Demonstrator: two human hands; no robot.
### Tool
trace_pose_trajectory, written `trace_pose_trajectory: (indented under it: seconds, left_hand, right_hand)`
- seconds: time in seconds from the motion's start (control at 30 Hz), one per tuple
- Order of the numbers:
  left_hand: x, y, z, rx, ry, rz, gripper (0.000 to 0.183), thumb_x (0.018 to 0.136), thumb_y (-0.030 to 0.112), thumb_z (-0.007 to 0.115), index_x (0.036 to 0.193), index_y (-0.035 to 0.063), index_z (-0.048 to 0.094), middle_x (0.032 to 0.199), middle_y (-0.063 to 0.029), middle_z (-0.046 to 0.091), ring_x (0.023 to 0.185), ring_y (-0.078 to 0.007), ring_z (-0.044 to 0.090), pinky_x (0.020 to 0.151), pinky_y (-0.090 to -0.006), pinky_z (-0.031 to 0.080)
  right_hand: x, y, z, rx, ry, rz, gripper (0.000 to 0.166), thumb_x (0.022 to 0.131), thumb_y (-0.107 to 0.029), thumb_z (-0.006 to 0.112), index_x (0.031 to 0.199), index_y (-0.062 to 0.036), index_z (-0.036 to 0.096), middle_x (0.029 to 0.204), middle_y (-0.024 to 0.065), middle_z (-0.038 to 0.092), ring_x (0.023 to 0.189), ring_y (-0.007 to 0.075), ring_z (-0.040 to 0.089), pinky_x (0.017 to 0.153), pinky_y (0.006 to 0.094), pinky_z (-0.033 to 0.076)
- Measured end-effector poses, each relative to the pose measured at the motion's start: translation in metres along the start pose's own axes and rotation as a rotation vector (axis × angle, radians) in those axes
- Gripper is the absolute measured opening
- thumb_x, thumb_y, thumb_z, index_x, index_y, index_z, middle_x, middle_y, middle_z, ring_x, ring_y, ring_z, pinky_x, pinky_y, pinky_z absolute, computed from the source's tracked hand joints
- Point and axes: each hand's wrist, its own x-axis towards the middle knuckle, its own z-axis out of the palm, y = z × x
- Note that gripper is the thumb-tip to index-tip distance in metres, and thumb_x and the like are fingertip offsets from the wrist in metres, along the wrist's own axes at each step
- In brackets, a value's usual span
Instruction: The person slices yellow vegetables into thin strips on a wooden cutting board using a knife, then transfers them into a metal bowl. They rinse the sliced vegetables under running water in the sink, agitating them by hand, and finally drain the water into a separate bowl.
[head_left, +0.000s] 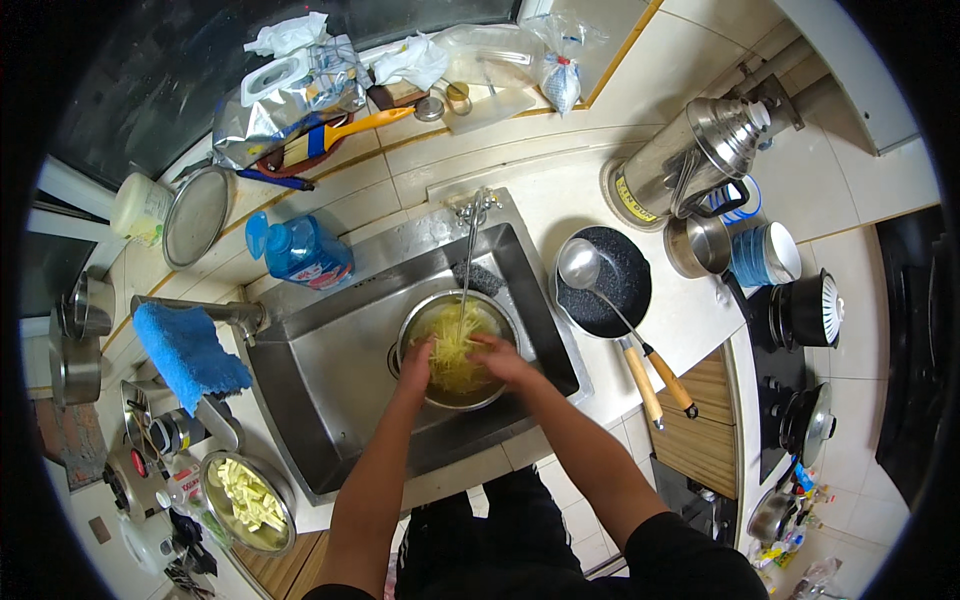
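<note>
A metal bowl (506, 306) sits in the right part of the stainless steel sink (322, 360). Pale yellow vegetable shreds (455, 351) lie in water inside it, and a thin stream runs down onto them from the faucet (480, 204). My left hand (417, 366) is in the bowl at the shreds' left side, its fingertips partly hidden. On the right side of the shreds is my right hand (499, 357), its fingers apart. Whether either hand grips any shreds is unclear.
Right of the sink, a ladle (581, 264) rests in a dark speckled pan (626, 307), near a metal thermos (675, 161). A blue soap bottle (307, 251) stands behind the sink. Left are a blue cloth (187, 352) and a bowl of cut pale pieces (283, 487).
</note>
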Motion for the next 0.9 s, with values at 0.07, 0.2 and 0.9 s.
trace_pose_trajectory:
  seconds: [0.07,0.2,0.9]
  left_hand:
    - [-0.001,-0.012,-0.013,-0.09,0.087,-0.029,0.06,0.097,0.045,0.046,0.143,0.0053,0.045,0.142,-0.0146,0.049,0.126,-0.028,0.05,0.106,-0.0411,0.038]
    - [0.027,-0.022,0.009,-0.473,0.0,-0.271,0.063,0.099,0.052,0.04,0.143,0.0079,0.044,0.14,-0.0126,0.051,0.126,-0.0296,0.05,0.106,-0.0446,0.039]
    - [-0.054,-0.031,-0.094,-0.589,0.478,-0.105,0.066,0.091,0.056,0.05,0.141,0.014,0.046,0.143,-0.0049,0.045,0.13,-0.0293,0.041,0.104,-0.0478,0.034]
  right_hand:
    - [0.008,-0.009,0.008,-0.154,0.129,-0.018,0.075,0.083,-0.032,0.074,0.147,-0.0082,0.042,0.136,0.0188,0.054,0.123,0.0261,0.053,0.097,0.0394,0.048]
    - [0.062,0.03,0.007,-0.396,0.518,-0.161,0.079,0.084,-0.04,0.072,0.146,-0.0024,0.04,0.132,0.0226,0.056,0.122,0.0322,0.055,0.102,0.0398,0.044]
    - [-0.123,-0.024,0.186,-0.302,0.017,-0.532,0.025,0.081,-0.019,0.078,0.102,-0.0049,0.074,0.089,0.0116,0.07,0.084,0.0219,0.066,0.076,0.0324,0.052]
